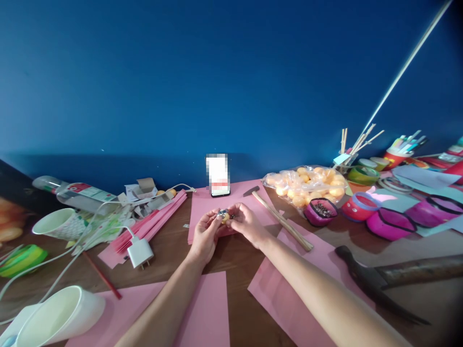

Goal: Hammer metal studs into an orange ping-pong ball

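Observation:
My left hand (207,234) and my right hand (246,222) meet over the pink paper at the middle of the table. Between their fingertips is a small yellow piece with dark, shiny bits (224,217), pinched from both sides. Fingers cover part of it, and its exact kind is too small to tell. Just beyond the hands a phone (219,176) stands upright against the blue wall, its screen blurred out. Right of my right hand lies a small hammer (280,217) with a wooden handle.
At right are a clear bag of yellow-orange balls (307,185), a magenta cup of small metal pieces (321,212) and a large claw hammer (383,277). At left are a white charger (140,251), a red pencil (103,275), a paper cup (60,315) and a plastic bottle (77,193).

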A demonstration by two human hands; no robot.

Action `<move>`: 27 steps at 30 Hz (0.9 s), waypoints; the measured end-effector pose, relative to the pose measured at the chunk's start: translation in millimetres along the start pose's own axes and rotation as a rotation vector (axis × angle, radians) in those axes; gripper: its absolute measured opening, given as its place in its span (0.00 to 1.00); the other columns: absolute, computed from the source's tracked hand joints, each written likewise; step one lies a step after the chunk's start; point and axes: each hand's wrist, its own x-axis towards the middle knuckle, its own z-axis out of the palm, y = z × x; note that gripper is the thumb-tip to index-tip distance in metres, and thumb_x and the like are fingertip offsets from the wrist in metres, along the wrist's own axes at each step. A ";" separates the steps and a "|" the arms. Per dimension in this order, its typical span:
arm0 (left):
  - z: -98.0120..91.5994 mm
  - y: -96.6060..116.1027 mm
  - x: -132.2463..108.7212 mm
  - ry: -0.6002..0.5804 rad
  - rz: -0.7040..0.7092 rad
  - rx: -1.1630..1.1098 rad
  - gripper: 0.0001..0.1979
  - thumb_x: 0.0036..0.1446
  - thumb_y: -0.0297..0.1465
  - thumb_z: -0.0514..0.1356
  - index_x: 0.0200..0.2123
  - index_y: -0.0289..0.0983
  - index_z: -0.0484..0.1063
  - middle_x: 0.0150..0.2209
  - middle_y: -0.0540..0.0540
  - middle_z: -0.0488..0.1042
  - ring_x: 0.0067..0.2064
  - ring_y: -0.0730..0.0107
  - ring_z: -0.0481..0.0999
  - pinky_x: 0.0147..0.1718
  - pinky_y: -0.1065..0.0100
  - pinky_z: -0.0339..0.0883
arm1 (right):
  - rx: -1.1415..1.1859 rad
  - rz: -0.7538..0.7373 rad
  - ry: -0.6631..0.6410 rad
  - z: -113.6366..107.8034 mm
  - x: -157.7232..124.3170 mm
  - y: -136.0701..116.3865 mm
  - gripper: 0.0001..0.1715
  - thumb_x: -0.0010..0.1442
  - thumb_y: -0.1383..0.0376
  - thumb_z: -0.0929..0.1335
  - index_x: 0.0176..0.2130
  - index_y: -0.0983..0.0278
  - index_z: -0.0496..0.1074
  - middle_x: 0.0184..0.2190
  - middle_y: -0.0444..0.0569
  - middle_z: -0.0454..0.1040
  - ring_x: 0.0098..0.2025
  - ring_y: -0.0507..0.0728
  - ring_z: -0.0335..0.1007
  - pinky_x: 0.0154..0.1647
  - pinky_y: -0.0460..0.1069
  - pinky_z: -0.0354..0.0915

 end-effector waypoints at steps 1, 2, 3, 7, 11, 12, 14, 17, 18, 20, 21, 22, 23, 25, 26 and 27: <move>0.7 0.6 -0.5 0.000 -0.002 -0.001 0.13 0.50 0.31 0.61 0.40 0.36 0.66 0.36 0.46 0.75 0.35 0.69 0.76 0.37 0.64 0.71 | -0.006 0.004 -0.006 0.3 -0.1 -0.3 0.20 0.45 0.65 0.73 0.39 0.61 0.66 0.37 0.44 0.69 0.33 0.51 0.68 0.36 0.50 0.69; 1.4 1.1 -1.0 -0.004 -0.005 -0.001 0.13 0.50 0.31 0.61 0.40 0.36 0.66 0.35 0.46 0.75 0.35 0.69 0.76 0.37 0.64 0.71 | -0.013 0.012 -0.010 0.4 0.0 -0.6 0.21 0.46 0.65 0.72 0.41 0.61 0.66 0.39 0.46 0.69 0.34 0.52 0.69 0.36 0.50 0.70; 2.2 1.6 -1.5 -0.009 -0.007 -0.002 0.13 0.50 0.31 0.61 0.40 0.35 0.66 0.35 0.46 0.75 0.35 0.69 0.76 0.37 0.64 0.71 | -0.021 0.021 -0.015 0.4 0.3 -0.8 0.22 0.46 0.64 0.72 0.42 0.62 0.67 0.40 0.47 0.69 0.34 0.52 0.69 0.37 0.51 0.70; 4.5 3.1 -3.1 -0.017 -0.009 0.006 0.13 0.50 0.31 0.61 0.40 0.35 0.66 0.35 0.46 0.75 0.36 0.68 0.76 0.38 0.63 0.71 | -0.019 0.041 -0.021 -1.8 1.9 -0.3 0.19 0.47 0.63 0.72 0.40 0.63 0.69 0.41 0.48 0.70 0.33 0.52 0.70 0.37 0.51 0.69; 5.1 3.3 -3.5 -0.019 -0.018 0.025 0.14 0.50 0.32 0.61 0.41 0.34 0.68 0.36 0.45 0.75 0.36 0.67 0.76 0.38 0.62 0.71 | 0.047 0.065 -0.051 -5.8 3.3 0.5 0.17 0.48 0.63 0.72 0.39 0.63 0.69 0.41 0.48 0.71 0.35 0.52 0.70 0.37 0.50 0.69; 4.9 2.8 -3.5 -0.029 -0.025 0.031 0.15 0.50 0.32 0.61 0.42 0.34 0.68 0.36 0.45 0.75 0.36 0.66 0.76 0.38 0.62 0.71 | 0.065 0.073 -0.058 -6.5 3.4 0.3 0.17 0.48 0.64 0.72 0.39 0.63 0.69 0.41 0.48 0.71 0.36 0.53 0.70 0.37 0.50 0.68; 4.0 1.1 -3.3 -0.054 -0.033 0.047 0.17 0.51 0.33 0.60 0.45 0.35 0.68 0.38 0.43 0.75 0.38 0.64 0.76 0.39 0.60 0.71 | 0.088 0.095 -0.060 -6.9 3.3 -0.5 0.17 0.48 0.65 0.71 0.39 0.64 0.68 0.39 0.48 0.72 0.38 0.54 0.70 0.35 0.48 0.68; 1.7 -3.0 -2.4 -0.068 -0.023 0.095 0.20 0.52 0.35 0.59 0.48 0.34 0.67 0.42 0.41 0.75 0.41 0.61 0.75 0.40 0.58 0.70 | 0.095 0.109 -0.047 -5.8 2.8 -1.2 0.15 0.48 0.66 0.71 0.38 0.64 0.68 0.37 0.46 0.72 0.37 0.53 0.70 0.34 0.47 0.67; 0.9 -4.5 -2.0 -0.066 -0.018 0.114 0.21 0.52 0.35 0.59 0.49 0.35 0.67 0.43 0.41 0.74 0.42 0.60 0.75 0.41 0.58 0.70 | 0.095 0.108 -0.044 -5.2 2.7 -1.0 0.15 0.48 0.67 0.70 0.38 0.64 0.67 0.36 0.46 0.72 0.37 0.53 0.70 0.34 0.47 0.67; -0.3 -6.7 -1.6 -0.056 -0.010 0.148 0.22 0.51 0.36 0.59 0.50 0.35 0.67 0.44 0.41 0.74 0.43 0.59 0.74 0.42 0.57 0.69 | 0.099 0.096 -0.042 -4.5 2.7 0.1 0.15 0.47 0.68 0.70 0.38 0.63 0.67 0.35 0.45 0.72 0.36 0.53 0.70 0.34 0.48 0.67; -0.6 -7.4 -1.6 -0.050 -0.005 0.159 0.23 0.51 0.36 0.59 0.50 0.35 0.67 0.45 0.41 0.74 0.44 0.59 0.74 0.43 0.57 0.69 | 0.104 0.091 -0.042 -4.5 2.9 0.9 0.15 0.47 0.68 0.70 0.38 0.63 0.67 0.35 0.45 0.72 0.36 0.53 0.70 0.34 0.49 0.67; -0.7 -7.7 -1.7 -0.051 -0.003 0.165 0.23 0.51 0.36 0.59 0.50 0.35 0.67 0.46 0.41 0.73 0.44 0.59 0.74 0.43 0.57 0.68 | 0.113 0.088 -0.042 -4.6 3.1 1.7 0.15 0.47 0.67 0.70 0.38 0.63 0.67 0.35 0.45 0.72 0.36 0.53 0.70 0.34 0.49 0.67; -0.5 -7.6 -2.0 -0.053 -0.001 0.164 0.22 0.51 0.37 0.59 0.50 0.36 0.67 0.46 0.41 0.73 0.45 0.59 0.73 0.44 0.57 0.67 | 0.123 0.086 -0.042 -4.9 3.4 2.4 0.15 0.48 0.67 0.70 0.38 0.63 0.67 0.35 0.45 0.72 0.35 0.54 0.70 0.34 0.49 0.67; 0.3 -6.7 -2.7 -0.066 -0.007 0.147 0.22 0.52 0.36 0.59 0.50 0.36 0.68 0.47 0.42 0.73 0.45 0.60 0.73 0.45 0.58 0.66 | 0.132 0.081 -0.030 -5.8 4.2 3.5 0.14 0.49 0.65 0.70 0.38 0.64 0.67 0.34 0.46 0.72 0.35 0.53 0.70 0.33 0.49 0.67; 0.8 -6.1 -3.0 -0.071 -0.010 0.132 0.21 0.52 0.36 0.59 0.49 0.37 0.68 0.47 0.42 0.73 0.44 0.60 0.74 0.46 0.58 0.66 | 0.130 0.078 -0.020 -6.1 4.6 3.8 0.14 0.49 0.64 0.70 0.38 0.64 0.67 0.34 0.46 0.72 0.34 0.53 0.70 0.32 0.49 0.66; 1.4 -5.4 -3.2 -0.074 -0.015 0.114 0.21 0.51 0.36 0.59 0.49 0.37 0.68 0.46 0.42 0.73 0.44 0.61 0.74 0.46 0.58 0.66 | 0.127 0.076 -0.010 -6.3 4.9 3.9 0.14 0.50 0.64 0.70 0.38 0.64 0.67 0.34 0.46 0.72 0.34 0.53 0.70 0.32 0.48 0.66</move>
